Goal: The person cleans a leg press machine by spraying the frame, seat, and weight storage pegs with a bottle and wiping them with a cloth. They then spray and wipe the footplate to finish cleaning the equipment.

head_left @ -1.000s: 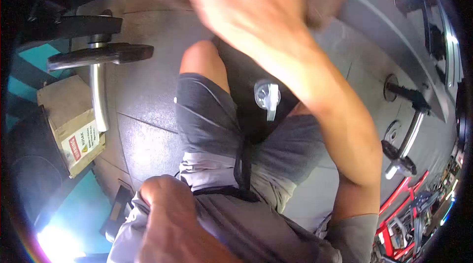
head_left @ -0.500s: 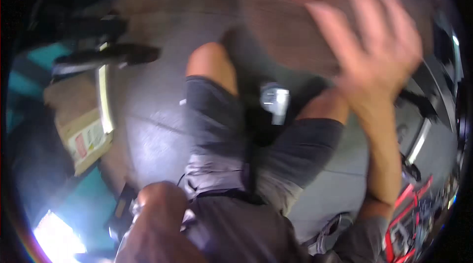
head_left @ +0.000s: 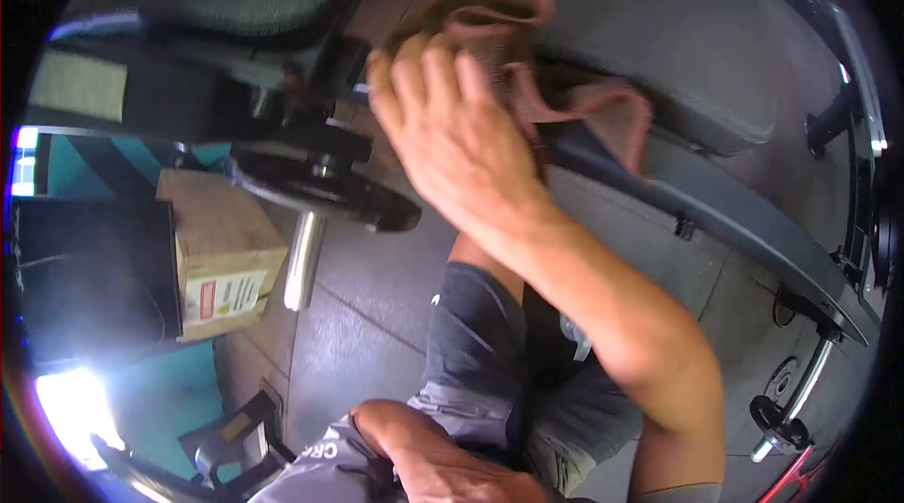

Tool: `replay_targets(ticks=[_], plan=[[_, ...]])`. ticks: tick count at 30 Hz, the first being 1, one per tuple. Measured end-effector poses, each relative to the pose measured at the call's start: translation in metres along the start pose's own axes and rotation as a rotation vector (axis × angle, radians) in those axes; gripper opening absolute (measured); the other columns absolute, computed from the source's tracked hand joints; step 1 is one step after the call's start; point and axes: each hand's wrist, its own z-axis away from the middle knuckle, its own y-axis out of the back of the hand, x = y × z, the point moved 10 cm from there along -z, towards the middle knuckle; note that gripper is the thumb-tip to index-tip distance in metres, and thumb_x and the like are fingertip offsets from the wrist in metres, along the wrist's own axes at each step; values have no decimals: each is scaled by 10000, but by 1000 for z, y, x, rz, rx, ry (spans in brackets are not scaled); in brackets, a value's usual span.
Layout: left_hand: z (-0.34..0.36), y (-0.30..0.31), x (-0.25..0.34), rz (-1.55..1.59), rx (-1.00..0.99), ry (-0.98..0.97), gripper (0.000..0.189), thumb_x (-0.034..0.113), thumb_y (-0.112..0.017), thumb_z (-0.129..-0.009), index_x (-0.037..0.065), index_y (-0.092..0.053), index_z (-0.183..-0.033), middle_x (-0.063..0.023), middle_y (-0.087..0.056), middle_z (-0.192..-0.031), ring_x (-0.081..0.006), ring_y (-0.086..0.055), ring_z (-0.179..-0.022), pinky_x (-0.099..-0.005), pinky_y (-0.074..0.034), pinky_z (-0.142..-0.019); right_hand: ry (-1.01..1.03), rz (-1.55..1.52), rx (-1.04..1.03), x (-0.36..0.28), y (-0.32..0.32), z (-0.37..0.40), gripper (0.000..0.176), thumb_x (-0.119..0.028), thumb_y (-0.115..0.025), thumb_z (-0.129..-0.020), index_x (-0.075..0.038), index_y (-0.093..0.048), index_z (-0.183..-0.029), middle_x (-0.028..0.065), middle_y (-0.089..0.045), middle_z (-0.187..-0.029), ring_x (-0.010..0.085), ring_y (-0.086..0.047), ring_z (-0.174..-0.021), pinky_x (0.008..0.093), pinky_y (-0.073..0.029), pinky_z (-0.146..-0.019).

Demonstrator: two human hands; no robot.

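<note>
My right hand (head_left: 443, 107) reaches up and across from the lower right, fingers curled against a reddish-brown cloth (head_left: 603, 107). The cloth is bunched and wavy, spreading to the right of the hand over the edge of a dark padded bench (head_left: 659, 23). My left forearm is bent across my lap at the bottom edge. Only what looks like the back of my left hand (head_left: 461, 482) shows there, its fingers hidden.
A black weight plate (head_left: 320, 187) sits on a bar with a silver end (head_left: 303, 263) at left. Beyond it stand a cardboard box (head_left: 226, 258) and a black box (head_left: 89, 267). A long dark frame beam (head_left: 734, 220) runs to the right. Another silver bar end (head_left: 805, 390) is at lower right.
My right hand has moved left, and the cloth, a broad blur before, now hangs in folds. The view has shifted, bringing the bench and weight plate more into sight.
</note>
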Motion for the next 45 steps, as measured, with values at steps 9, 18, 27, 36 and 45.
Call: replay_targets(ticks=[9,18,27,36,45], plan=[[18,-2,-16,-34,-153,132,482,400,-533,-990,-56,-675,-926,-238,-672,-965,-369,-670,-758,-492,-550,-778,127,110,-242,71,51,98,589,-269,-491,-899,-108,-451,-1465,164,-496,-1414,289,-536,-1159,364,-428,-917],[56,-17,-23,-43,-372,164,484,410,-537,-987,-48,-682,-926,-229,-676,-968,-366,-670,-756,-496,-546,-793,-250,101,-103,144,90,220,691,-400,-606,-843,-122,-427,-1450,239,-301,-1549,568,-234,-1403,742,-164,-1077],[108,-5,-49,8,-242,392,523,473,-536,-969,-22,-701,-920,-196,-687,-936,-345,-660,-731,-508,-525,-852,-115,-168,-96,14,6,31,735,-259,-640,-786,-45,-418,-1454,226,-445,-1425,410,-427,-1296,508,-396,-981],[183,118,-76,98,286,467,832,670,-369,-959,-102,-661,-1065,-282,-640,-1169,-328,-647,-991,-403,-469,-925,126,-13,-141,45,41,62,589,-227,-495,-886,-22,-437,-1435,176,-487,-1385,301,-511,-1146,354,-433,-869],[203,152,-110,455,457,233,815,672,-337,-968,-70,-664,-1054,-166,-635,-735,-330,-641,-947,-472,-451,-973,-436,170,-151,197,137,231,729,-89,-677,-663,-95,-529,-1377,122,-463,-1452,366,-452,-1294,501,-386,-1015]])
